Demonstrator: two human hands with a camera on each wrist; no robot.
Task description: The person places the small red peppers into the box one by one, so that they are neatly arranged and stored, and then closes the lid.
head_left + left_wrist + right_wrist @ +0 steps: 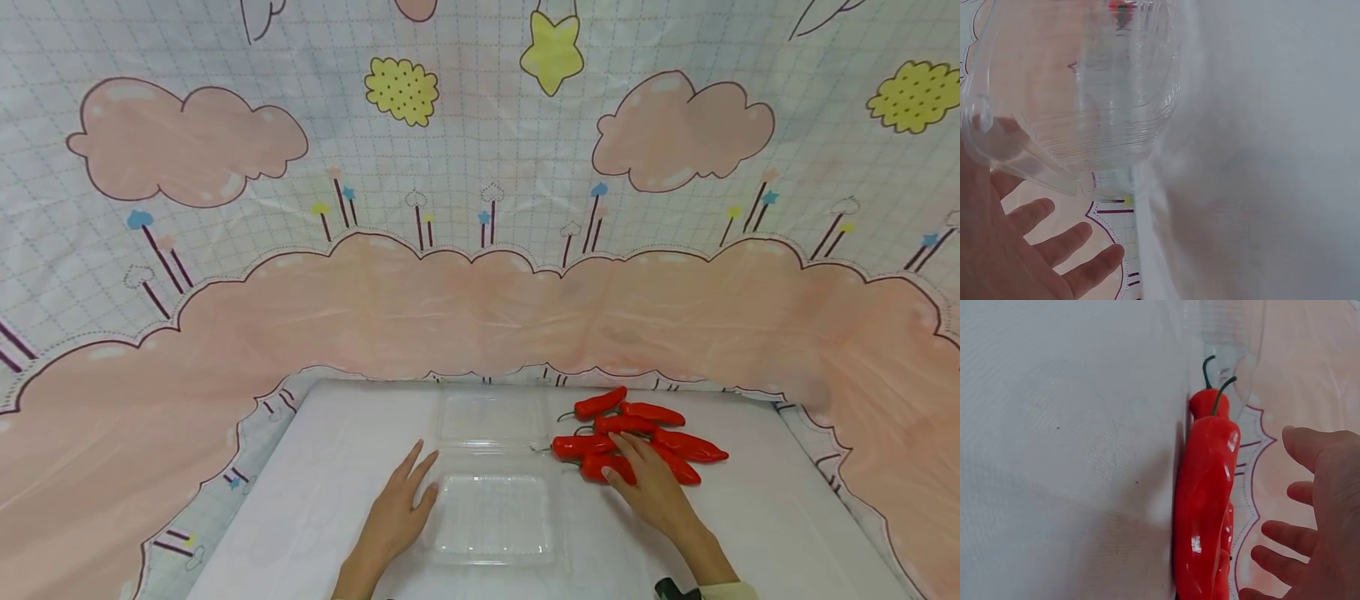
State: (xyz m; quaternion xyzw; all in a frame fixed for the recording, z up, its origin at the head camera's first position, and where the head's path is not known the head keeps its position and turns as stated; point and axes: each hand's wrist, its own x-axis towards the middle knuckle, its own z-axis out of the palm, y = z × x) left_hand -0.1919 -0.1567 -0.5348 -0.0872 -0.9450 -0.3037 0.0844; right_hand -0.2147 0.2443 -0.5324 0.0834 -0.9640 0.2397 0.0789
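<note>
A clear plastic clamshell box [491, 517] lies unfolded on the white table, its lid half [492, 419] on the far side. My left hand [397, 508] is at the box's left edge with fingers spread; in the left wrist view the hand [1035, 244] is beside the clear wall [1104, 125]. Several red chili peppers [690, 445] with green stems lie in a loose group right of the box. Over the near peppers hovers my right hand [652, 492], fingers extended. In the right wrist view a glossy pepper [1207, 500] lies apart from the right hand's fingers [1291, 537].
White cloth covers the table [300, 500]. A patterned curtain [480, 317] with clouds and stars hangs behind and around the sides. Near the right forearm is a dark object [675, 588] at the bottom edge.
</note>
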